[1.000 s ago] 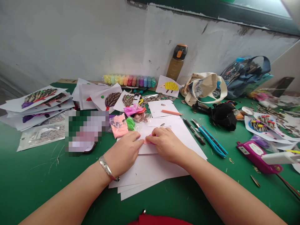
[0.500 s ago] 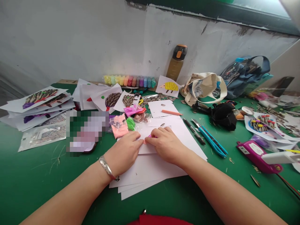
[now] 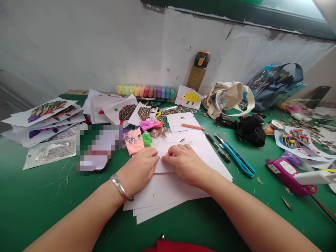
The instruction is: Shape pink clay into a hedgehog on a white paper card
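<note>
My left hand [image 3: 141, 168] lies on a small white sheet [image 3: 165, 168], its fingers stretched out close together and pressing the paper down. My right hand [image 3: 187, 163] is bent over the same sheet, fingers curled and the index fingertip pressed down opposite my left thumb. A tiny bit of pink clay [image 3: 162, 160] shows at that fingertip. Under the curled fingers, a purple-pink piece [image 3: 170, 154] is partly hidden. Beneath both hands is a stack of white paper [image 3: 162, 190]. One sunflower seed [image 3: 182, 140] rests just beyond my right hand.
Opened clay packets [image 3: 135, 140] lie beyond my left hand, near a blurred phone [image 3: 98, 148]. An orange clay tool [image 3: 193, 126], a black pen [image 3: 217, 147] and a blue utility knife [image 3: 236, 155] are to the right. Seed pictures [image 3: 47, 112] are piled left. A bottle [image 3: 198, 71] stands behind.
Both hands stay at almost the same spot. My right index fingertip has shifted very slightly left, and less of the pink clay shows. The whole view has moved a little.
</note>
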The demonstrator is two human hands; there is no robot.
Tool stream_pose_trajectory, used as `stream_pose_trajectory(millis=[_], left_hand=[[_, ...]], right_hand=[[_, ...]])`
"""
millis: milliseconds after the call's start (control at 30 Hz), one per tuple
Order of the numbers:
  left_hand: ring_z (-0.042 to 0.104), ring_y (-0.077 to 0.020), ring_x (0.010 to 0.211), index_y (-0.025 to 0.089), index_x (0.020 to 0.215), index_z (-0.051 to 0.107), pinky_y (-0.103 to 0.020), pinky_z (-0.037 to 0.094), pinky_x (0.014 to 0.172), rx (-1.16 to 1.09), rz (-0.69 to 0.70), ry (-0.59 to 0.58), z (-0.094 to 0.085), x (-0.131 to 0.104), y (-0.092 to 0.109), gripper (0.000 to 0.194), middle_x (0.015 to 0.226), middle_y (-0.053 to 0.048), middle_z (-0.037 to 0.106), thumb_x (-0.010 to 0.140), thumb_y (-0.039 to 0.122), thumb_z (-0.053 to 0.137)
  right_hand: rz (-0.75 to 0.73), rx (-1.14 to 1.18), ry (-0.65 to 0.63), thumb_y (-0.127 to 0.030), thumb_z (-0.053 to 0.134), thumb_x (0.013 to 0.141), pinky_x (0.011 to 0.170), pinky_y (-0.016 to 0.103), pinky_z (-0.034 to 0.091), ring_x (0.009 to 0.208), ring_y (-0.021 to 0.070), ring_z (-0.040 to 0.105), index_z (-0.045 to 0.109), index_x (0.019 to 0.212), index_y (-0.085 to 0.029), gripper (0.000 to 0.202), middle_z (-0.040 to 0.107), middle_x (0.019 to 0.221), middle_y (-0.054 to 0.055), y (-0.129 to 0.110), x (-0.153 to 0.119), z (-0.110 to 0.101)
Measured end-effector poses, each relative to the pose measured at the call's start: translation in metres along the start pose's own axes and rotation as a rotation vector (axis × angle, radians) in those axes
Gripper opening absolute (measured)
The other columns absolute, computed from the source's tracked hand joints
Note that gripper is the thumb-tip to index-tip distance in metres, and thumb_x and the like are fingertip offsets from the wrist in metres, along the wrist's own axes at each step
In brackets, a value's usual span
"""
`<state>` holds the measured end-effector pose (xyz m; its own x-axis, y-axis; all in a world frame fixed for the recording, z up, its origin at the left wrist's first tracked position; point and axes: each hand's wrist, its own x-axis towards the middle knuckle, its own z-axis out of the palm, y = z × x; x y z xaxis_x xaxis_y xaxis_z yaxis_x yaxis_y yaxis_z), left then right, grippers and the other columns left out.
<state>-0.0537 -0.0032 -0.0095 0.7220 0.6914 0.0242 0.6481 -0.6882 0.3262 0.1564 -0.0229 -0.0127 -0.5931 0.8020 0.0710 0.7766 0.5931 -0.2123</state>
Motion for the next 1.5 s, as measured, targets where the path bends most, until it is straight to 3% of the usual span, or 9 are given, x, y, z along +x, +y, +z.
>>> stream_pose_trajectory(millis=[233,500,867,1167,1500], left_hand=[[0.054,-0.0238,0.095,0.011,0.089,0.067,-0.04,0.048,0.088,0.003,-0.003,0.005,0.001,0.0,0.0,0.027,0.097,-0.01,0.059,0.095,0.006,0.041],[0.053,-0.0232,0.094,0.012,0.095,0.067,-0.039,0.047,0.086,-0.005,0.001,-0.005,0.0,0.0,0.001,0.026,0.098,-0.009,0.058,0.094,0.005,0.042],[0.051,-0.0233,0.09,0.014,0.099,0.068,-0.039,0.045,0.081,0.072,0.016,-0.022,0.003,0.0,0.0,0.029,0.097,-0.009,0.055,0.097,0.009,0.04],[0.053,-0.0234,0.092,0.016,0.102,0.068,-0.038,0.046,0.082,0.053,0.005,-0.007,0.003,-0.001,0.001,0.029,0.098,-0.009,0.056,0.095,0.007,0.041],[0.052,-0.0234,0.091,0.014,0.097,0.068,-0.038,0.046,0.081,0.063,0.011,0.007,0.003,-0.001,0.002,0.028,0.098,-0.01,0.056,0.095,0.007,0.041]], right_hand=[[-0.031,-0.057,-0.035,-0.01,0.046,0.095,0.081,0.037,0.028,0.086,0.0204,0.046,0.07,0.11,-0.022,0.031,0.062,0.101,0.009,-0.004,-0.001,-0.004],[-0.008,0.033,0.0,-0.004,0.048,0.091,0.083,0.036,0.029,0.092,0.0199,0.048,0.067,0.122,-0.028,0.043,0.061,0.111,0.007,0.005,-0.004,-0.003],[-0.06,-0.084,-0.08,-0.006,0.049,0.091,0.083,0.039,0.028,0.091,0.0215,0.047,0.07,0.112,-0.025,0.035,0.061,0.101,0.008,0.004,-0.006,-0.011],[-0.039,0.05,-0.045,-0.002,0.048,0.09,0.087,0.036,0.03,0.095,0.0195,0.05,0.07,0.117,-0.03,0.045,0.06,0.108,0.007,0.012,-0.01,-0.012],[-0.092,-0.025,-0.092,-0.006,0.048,0.093,0.081,0.036,0.028,0.088,0.0195,0.046,0.072,0.111,-0.028,0.037,0.06,0.1,0.006,0.008,-0.005,-0.013]])
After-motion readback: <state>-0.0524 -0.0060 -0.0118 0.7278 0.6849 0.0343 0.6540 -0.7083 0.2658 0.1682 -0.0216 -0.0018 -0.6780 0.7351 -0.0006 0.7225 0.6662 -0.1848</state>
